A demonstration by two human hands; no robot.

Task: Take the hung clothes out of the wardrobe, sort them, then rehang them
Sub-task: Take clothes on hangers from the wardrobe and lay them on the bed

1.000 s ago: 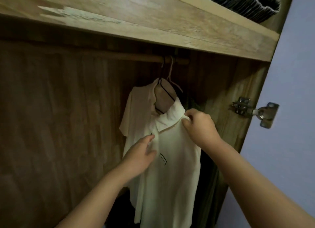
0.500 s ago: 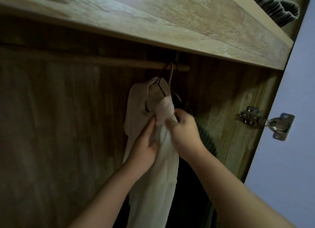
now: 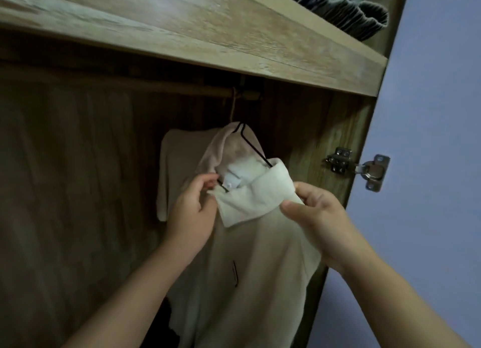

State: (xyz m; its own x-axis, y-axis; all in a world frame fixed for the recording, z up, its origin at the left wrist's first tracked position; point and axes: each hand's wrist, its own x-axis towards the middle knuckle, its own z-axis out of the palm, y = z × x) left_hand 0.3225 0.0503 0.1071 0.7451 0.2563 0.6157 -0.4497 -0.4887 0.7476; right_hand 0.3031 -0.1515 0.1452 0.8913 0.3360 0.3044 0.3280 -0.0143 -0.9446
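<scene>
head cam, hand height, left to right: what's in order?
left hand → shirt collar → right hand → door hinge → wall

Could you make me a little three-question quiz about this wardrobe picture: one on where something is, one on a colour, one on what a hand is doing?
1. Where is the dark pleated fabric?
A. on the shelf above the rail
B. hung on the rail
C. in a hand

2. What colour is the shirt being handled?
A. red
B. cream white
C. navy

3. What is the right hand doing?
A. hanging idle
B. pressing the door
C. pinching the shirt's collar

Answers: 1 A, the dark pleated fabric lies on the shelf, above the rail. 2 B, the shirt is pale cream. 3 C, the right hand has thumb and fingers closed on the collar.
</scene>
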